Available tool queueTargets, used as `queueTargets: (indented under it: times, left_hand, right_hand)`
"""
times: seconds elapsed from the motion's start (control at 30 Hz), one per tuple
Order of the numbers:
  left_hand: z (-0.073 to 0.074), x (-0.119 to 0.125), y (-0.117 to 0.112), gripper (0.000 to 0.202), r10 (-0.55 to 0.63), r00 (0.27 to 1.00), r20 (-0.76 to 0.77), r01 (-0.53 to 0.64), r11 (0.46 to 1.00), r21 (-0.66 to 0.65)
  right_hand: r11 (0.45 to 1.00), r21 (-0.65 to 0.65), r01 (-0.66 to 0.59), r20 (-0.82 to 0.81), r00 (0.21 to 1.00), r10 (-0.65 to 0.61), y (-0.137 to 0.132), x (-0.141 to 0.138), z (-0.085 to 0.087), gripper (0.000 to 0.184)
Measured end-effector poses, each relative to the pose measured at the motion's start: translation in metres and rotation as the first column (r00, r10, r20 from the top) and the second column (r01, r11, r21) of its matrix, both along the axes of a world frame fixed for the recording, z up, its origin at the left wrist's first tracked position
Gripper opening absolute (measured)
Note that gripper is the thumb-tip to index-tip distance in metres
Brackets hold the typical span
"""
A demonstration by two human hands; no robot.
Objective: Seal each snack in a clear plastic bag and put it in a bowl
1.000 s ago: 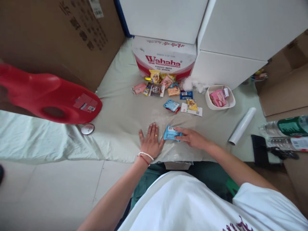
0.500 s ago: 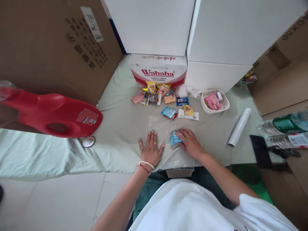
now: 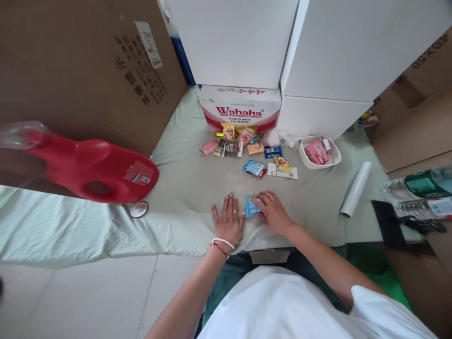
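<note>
My left hand (image 3: 229, 221) lies flat on the pale green cloth (image 3: 183, 202), fingers stretched out, at the left side of a clear plastic sheet or bag (image 3: 235, 181) whose outline is faint. Just to its right, my right hand (image 3: 273, 213) has its fingers closed over a small blue packet (image 3: 250, 207). The packet's left part shows; my fingers cover the rest. Beyond the hands lie another light-blue packet (image 3: 253, 167) and a yellow packet (image 3: 282, 164) resting on a white packet (image 3: 293, 173).
Several snack packets lie before the Wahaha box (image 3: 240, 106). A white bowl (image 3: 338, 157) holds pink packets. To the right are a white roll (image 3: 356, 188), a black phone-like object (image 3: 387, 223) and plastic bottles (image 3: 423, 183). A red jug (image 3: 102, 165) and round tin (image 3: 139, 208) sit left.
My right hand has moved left with the blue packet, closer to my left hand. The left hand stays flat on the cloth. The whole view has shifted slightly.
</note>
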State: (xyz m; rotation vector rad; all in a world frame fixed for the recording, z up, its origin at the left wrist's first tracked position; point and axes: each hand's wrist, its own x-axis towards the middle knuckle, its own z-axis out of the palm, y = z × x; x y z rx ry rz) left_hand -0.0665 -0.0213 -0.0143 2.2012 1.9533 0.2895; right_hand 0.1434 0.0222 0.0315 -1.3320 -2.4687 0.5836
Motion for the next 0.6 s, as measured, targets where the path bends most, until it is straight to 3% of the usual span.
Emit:
queueTargets:
  times: [0.07, 0.2, 0.33, 0.47, 0.6]
  left_hand:
    - [-0.001, 0.000, 0.000, 0.064, 0.008, 1.000, 0.023, -0.008, 1.000, 0.014]
    - [-0.007, -0.009, -0.001, 0.060, 0.039, 0.994, 0.107, -0.047, 0.996, 0.075]
    - [-0.014, -0.033, 0.002, 0.054, 0.005, 0.985, 0.170, -0.024, 0.993, 0.113]
    - [-0.014, -0.058, 0.009, 0.052, -0.083, 0.988, 0.131, 0.073, 0.994, 0.077]
    - [-0.009, -0.066, 0.014, 0.051, -0.120, 0.988, 0.101, 0.114, 0.991, 0.064]
  right_hand:
    - [1.000, -0.011, -0.004, 0.030, 1.000, 0.005, -0.004, 0.004, -0.008, 0.060]
    - [0.999, 0.043, 0.017, -0.110, 0.994, -0.013, -0.033, 0.038, -0.009, 0.069]
    - [0.991, -0.016, -0.135, -0.143, 0.981, 0.131, -0.080, 0.068, -0.017, 0.069]
    - [0.988, -0.070, -0.138, -0.122, 0.984, 0.128, -0.102, 0.082, -0.033, 0.039]
    - [0.977, -0.132, -0.169, -0.279, 0.952, 0.127, -0.084, 0.086, -0.027, 0.029]
